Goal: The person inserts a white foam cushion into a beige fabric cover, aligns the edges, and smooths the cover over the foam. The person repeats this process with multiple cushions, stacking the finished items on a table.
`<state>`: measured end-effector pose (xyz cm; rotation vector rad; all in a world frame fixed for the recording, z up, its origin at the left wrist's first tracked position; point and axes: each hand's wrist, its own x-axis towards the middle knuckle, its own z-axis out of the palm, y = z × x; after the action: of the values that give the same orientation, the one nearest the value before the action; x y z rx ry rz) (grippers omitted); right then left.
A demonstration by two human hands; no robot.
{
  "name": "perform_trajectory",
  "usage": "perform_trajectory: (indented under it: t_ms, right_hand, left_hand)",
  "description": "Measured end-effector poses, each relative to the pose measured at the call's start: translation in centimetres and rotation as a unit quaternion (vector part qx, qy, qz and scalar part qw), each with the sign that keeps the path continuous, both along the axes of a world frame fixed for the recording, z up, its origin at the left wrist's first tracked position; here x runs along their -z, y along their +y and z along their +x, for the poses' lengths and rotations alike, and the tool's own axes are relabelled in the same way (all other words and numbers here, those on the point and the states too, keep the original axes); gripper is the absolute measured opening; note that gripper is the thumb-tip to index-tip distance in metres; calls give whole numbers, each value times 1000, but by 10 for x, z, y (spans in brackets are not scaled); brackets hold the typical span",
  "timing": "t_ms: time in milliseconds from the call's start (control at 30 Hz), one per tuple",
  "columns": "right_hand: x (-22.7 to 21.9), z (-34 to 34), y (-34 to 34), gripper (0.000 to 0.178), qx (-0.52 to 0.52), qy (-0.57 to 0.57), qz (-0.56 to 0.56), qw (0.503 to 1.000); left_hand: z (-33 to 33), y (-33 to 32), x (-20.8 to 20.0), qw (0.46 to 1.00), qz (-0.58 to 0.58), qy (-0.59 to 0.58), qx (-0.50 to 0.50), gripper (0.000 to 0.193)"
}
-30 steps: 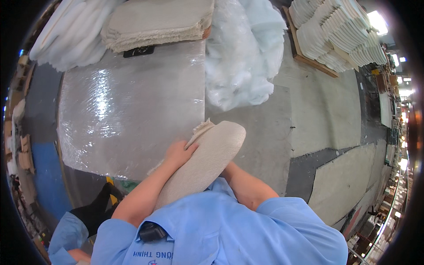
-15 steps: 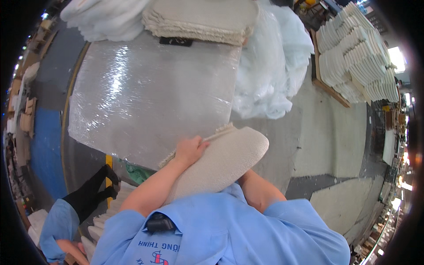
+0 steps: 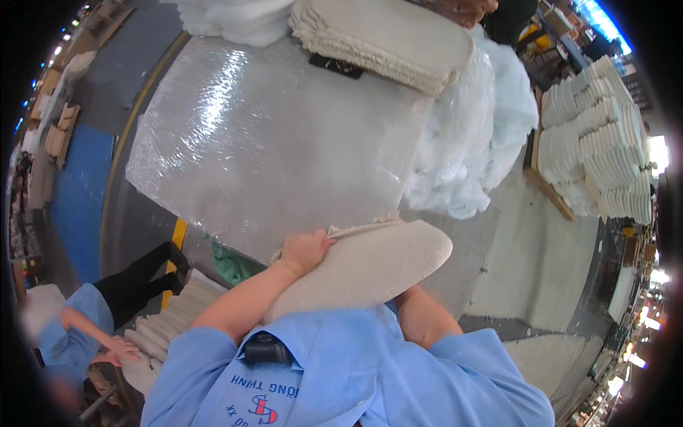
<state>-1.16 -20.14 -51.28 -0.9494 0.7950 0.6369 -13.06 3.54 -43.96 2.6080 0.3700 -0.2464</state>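
A beige fabric-covered cushion (image 3: 370, 263), rounded at its right end, leans against my chest in front of the table. Along its far long edge runs a rough, frayed strip of cloth. My left hand (image 3: 307, 252) is closed over that edge, fingers curled on the cloth and thumb side towards the right. My right forearm (image 3: 425, 313) passes beneath the cushion, and the right hand is hidden behind it. Just beyond the cushion is the near edge of a table (image 3: 306, 149) wrapped in clear plastic film.
Beige pads with frayed edges (image 3: 384, 43) are stacked at the table's far side, beside a small black object (image 3: 334, 66). White bundles (image 3: 235, 18) and plastic-wrapped padding (image 3: 455, 142) flank them. White pads stand stacked on a pallet (image 3: 594, 142). A co-worker (image 3: 78, 320) bends at lower left.
The view has swung, so the table and stacks sit lower and further right. My left hand keeps its hold on the cushion's edge. The co-worker's hand now lies on the pads at left.
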Motion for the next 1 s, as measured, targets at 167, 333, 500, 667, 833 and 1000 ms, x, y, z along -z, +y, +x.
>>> perform_trajectory:
  t_ms: [167,333,500,667,833,1000]
  right_hand:
    - [-9,11,-27,75,-71,-95,75,990]
    - [-85,92,-95,85,-236,-35,110,965]
    - [-185,158,-64,93,-552,64,-28,831]
    - [-197,156,-6,97,-737,78,-123,660]
    - [-154,146,4,99,-751,61,-254,607]
    - [-126,154,17,93,-794,-53,-366,482]
  left_hand:
    - [-9,14,-20,993,-104,1,-49,43]
    - [-90,38,-99,986,-89,1,-140,64]
    - [-137,26,-172,853,-289,274,-338,88]
    - [-142,0,-123,754,-436,217,-440,90]
    - [-140,-10,-75,758,-401,189,-479,86]
    - [-123,7,-40,775,-284,288,-486,83]
